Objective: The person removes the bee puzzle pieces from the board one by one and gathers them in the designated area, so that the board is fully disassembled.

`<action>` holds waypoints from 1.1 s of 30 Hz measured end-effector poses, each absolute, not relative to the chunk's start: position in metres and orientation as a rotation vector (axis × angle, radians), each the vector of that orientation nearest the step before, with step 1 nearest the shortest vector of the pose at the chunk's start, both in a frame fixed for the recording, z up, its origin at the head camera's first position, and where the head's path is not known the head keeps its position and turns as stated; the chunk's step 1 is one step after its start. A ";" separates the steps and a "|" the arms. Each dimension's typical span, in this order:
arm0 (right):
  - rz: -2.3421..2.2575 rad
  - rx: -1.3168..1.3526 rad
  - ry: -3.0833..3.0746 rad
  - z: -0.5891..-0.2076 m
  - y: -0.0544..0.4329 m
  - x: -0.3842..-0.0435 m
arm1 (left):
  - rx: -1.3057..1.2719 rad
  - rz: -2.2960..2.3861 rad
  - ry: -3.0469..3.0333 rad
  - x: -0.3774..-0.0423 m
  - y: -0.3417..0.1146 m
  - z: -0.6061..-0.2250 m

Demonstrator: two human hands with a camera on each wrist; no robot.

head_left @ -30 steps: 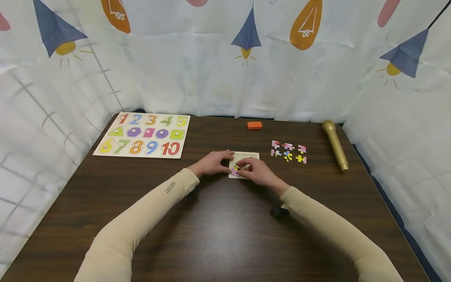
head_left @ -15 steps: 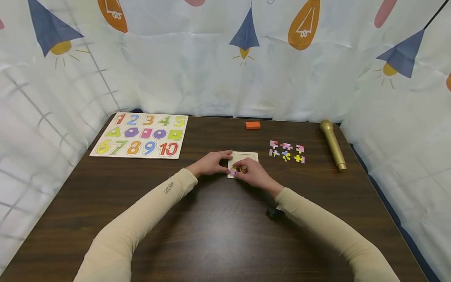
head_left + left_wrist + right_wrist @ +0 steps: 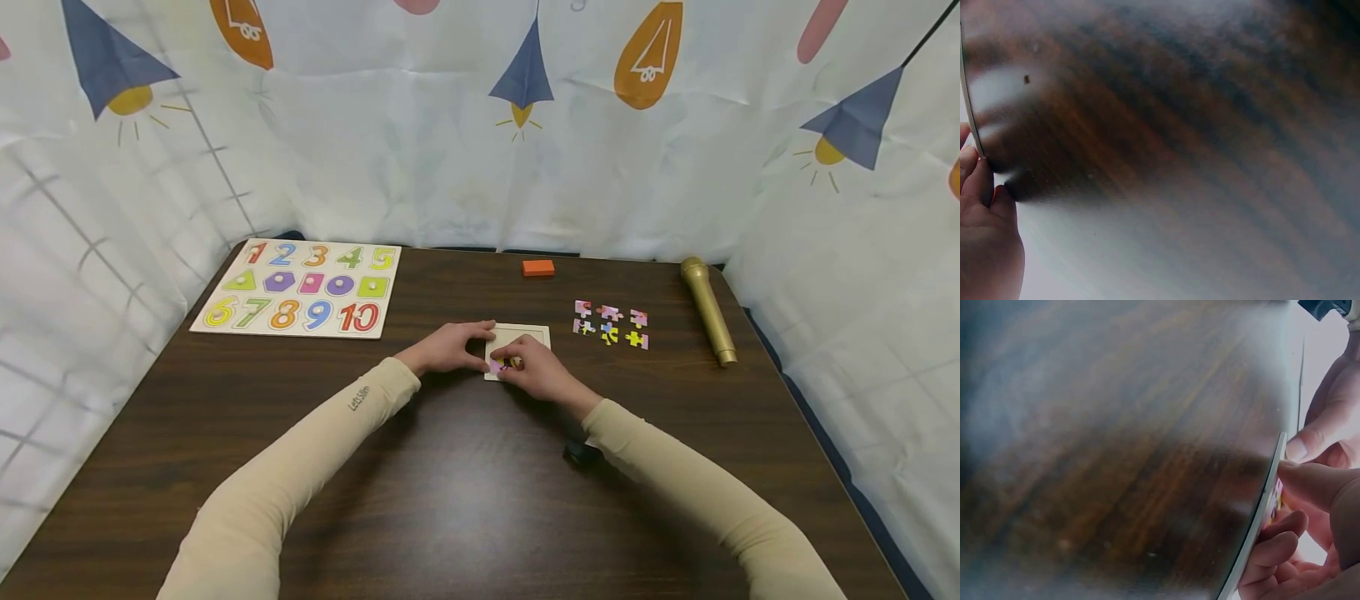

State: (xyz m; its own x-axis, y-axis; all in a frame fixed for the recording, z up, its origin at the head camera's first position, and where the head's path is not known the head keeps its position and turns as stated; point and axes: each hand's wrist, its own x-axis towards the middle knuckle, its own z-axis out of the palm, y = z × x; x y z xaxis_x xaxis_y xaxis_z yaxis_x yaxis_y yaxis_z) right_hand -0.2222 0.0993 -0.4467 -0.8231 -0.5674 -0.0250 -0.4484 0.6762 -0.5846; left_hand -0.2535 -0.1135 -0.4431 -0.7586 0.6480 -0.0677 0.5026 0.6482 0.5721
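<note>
In the head view a small pale wooden puzzle tray [image 3: 537, 332] lies on the table between my hands. My left hand [image 3: 448, 347] rests at its left edge, thumb and fingers spread apart along the rim. My right hand [image 3: 543, 372] reaches over its lower part, with index finger and thumb pinching a colourful puzzle piece [image 3: 497, 366] at the tray's lower left; fingers partly hide it. The left wrist view catches my left hand [image 3: 991, 250] against the tray's thin edge [image 3: 969, 100]. At the right wrist view's side, my right thumb [image 3: 1316, 481] touches the tray's rim [image 3: 1250, 540].
Several loose puzzle pieces [image 3: 610, 312] lie in two rows right of the tray. An orange block [image 3: 537, 267] sits behind, with a gold microphone [image 3: 708, 311] at far right. A number-and-shape board [image 3: 296, 288] occupies the back left. A white printed curtain [image 3: 450, 158] surrounds the table [image 3: 450, 500].
My right hand's fingers have drawn closer together and slightly left over the tray's lower left corner. The left hand stays at the tray's edge. The head view has shifted slightly.
</note>
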 end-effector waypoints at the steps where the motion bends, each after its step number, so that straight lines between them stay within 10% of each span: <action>1: -0.855 -0.826 2.682 -0.447 0.099 -0.222 | 0.924 0.787 2.600 -0.253 -0.113 -0.443; 33: -0.906 -0.820 2.690 -0.448 0.100 -0.221 | 0.955 0.803 2.613 -0.253 -0.113 -0.444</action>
State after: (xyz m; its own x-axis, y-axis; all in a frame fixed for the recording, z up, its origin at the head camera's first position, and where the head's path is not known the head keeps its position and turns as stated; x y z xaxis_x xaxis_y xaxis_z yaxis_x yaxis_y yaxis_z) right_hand -0.2210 0.0996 -0.4475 -0.8301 -0.5577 -0.0004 -0.4437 0.6609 -0.6052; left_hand -0.2532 -0.1128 -0.4439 -0.7557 0.6538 -0.0397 0.5186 0.6343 0.5734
